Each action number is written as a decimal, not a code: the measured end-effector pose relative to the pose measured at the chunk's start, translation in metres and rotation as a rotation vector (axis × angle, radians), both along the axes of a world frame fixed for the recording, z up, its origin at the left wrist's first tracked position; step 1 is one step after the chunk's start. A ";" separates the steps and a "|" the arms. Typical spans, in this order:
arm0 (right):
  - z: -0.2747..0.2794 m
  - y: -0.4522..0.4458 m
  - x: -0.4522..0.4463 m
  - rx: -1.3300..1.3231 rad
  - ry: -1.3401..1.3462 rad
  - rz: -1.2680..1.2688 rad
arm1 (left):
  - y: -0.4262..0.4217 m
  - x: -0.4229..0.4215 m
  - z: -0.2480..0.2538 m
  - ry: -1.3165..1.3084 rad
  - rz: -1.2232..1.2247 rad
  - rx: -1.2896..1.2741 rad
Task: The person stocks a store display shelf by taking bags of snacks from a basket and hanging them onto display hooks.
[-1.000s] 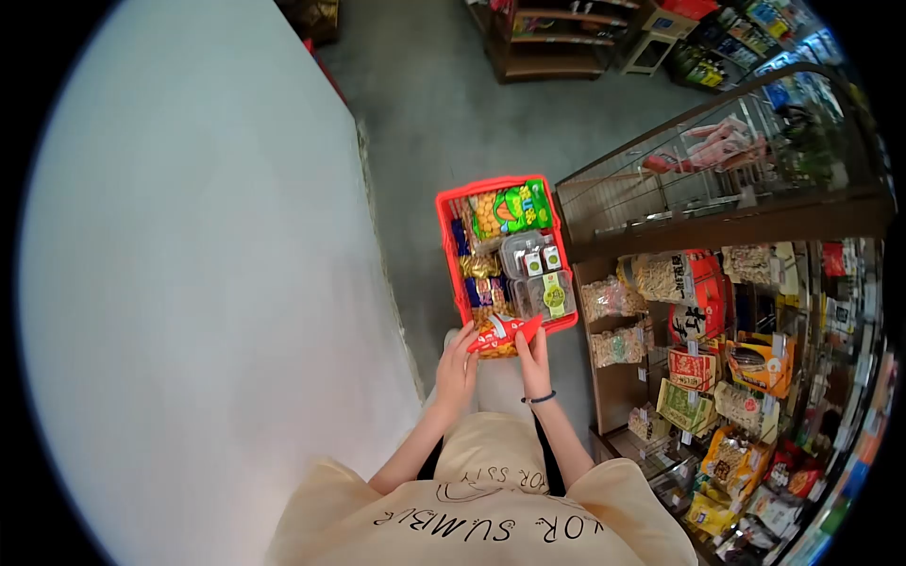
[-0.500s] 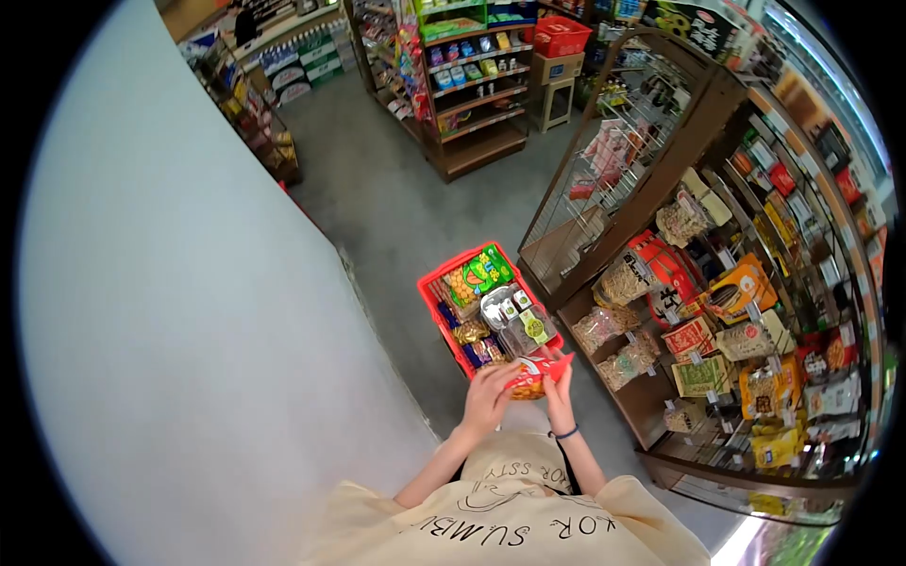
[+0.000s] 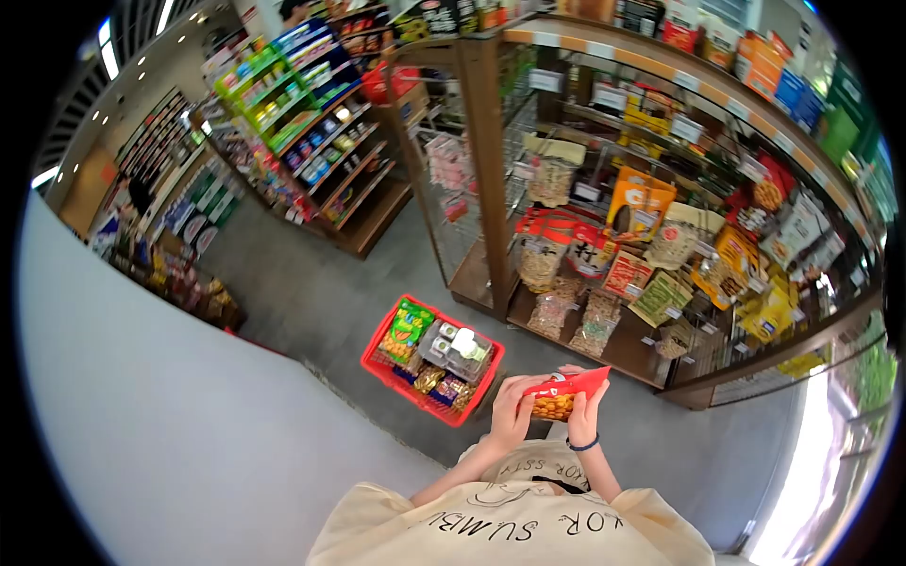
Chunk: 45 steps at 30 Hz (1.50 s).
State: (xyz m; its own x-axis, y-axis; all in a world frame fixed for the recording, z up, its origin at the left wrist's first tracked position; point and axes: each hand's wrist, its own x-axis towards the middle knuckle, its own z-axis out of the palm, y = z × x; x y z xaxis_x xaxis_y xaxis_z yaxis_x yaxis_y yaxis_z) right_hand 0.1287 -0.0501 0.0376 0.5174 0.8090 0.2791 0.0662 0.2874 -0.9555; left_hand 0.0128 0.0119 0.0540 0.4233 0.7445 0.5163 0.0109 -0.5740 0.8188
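In front of my body I hold a red snack bag (image 3: 559,404) with an orange-brown lower part. My left hand (image 3: 510,413) grips its left end and my right hand (image 3: 585,411), with a dark band at the wrist, grips its right end. To the left of my hands a red shopping basket (image 3: 457,415) stands on the floor. Inside it lie a green snack bag (image 3: 408,328), clear plastic boxes (image 3: 455,351) and gold-and-purple packets (image 3: 445,385).
At the right a brown wire shelf rack (image 3: 486,179) bears many bagged foods, among them an orange bag (image 3: 638,209). Another snack shelf (image 3: 326,160) stands farther back. A pale wall (image 3: 189,415) runs along the left, beside the grey floor (image 3: 283,283).
My view has swung to the right and up toward the rack. The red bag, which overlapped the basket's near corner, now appears to its right. Both hands keep hold of it.
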 end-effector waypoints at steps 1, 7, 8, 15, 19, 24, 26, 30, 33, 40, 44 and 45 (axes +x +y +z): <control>0.006 -0.003 0.010 0.026 -0.050 -0.056 | -0.002 0.013 0.004 -0.013 -0.019 -0.001; 0.001 -0.032 0.082 -0.076 0.042 -0.341 | -0.022 0.087 0.011 0.005 -0.132 -0.153; 0.007 -0.034 0.089 -0.053 0.079 -0.464 | -0.025 0.098 0.011 0.034 -0.169 -0.186; 0.027 -0.055 0.152 -0.089 0.113 -0.764 | -0.037 0.184 0.020 0.164 -0.366 -0.376; 0.030 -0.071 0.187 -0.062 0.150 -0.873 | -0.047 0.232 0.018 0.138 -0.468 -0.363; 0.036 -0.084 0.236 -0.008 0.161 -0.942 | -0.055 0.291 0.025 0.119 -0.568 -0.351; 0.041 -0.086 0.255 0.033 0.168 -0.934 | -0.058 0.313 0.031 0.066 -0.577 -0.354; 0.057 -0.080 0.289 0.107 0.164 -0.924 | -0.062 0.350 0.048 -0.071 -0.573 -0.508; 0.079 -0.069 0.307 0.129 0.148 -0.891 | -0.055 0.371 0.071 -0.141 -0.568 -0.594; 0.111 -0.037 0.344 0.165 0.082 -0.859 | -0.025 0.412 0.106 -0.231 -0.515 -0.699; 0.118 -0.024 0.361 0.145 0.015 -0.847 | -0.006 0.428 0.113 -0.255 -0.583 -0.736; 0.120 -0.020 0.364 0.147 0.009 -0.852 | -0.002 0.432 0.117 -0.279 -0.612 -0.763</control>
State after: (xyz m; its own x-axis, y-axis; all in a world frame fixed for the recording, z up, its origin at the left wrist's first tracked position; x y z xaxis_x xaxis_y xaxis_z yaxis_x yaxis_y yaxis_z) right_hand 0.4929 -0.0703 0.1573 0.9337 0.1005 0.3438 0.3081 0.2642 -0.9139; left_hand 0.4449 0.0098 0.1715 0.7793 0.6125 0.1326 -0.3567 0.2596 0.8974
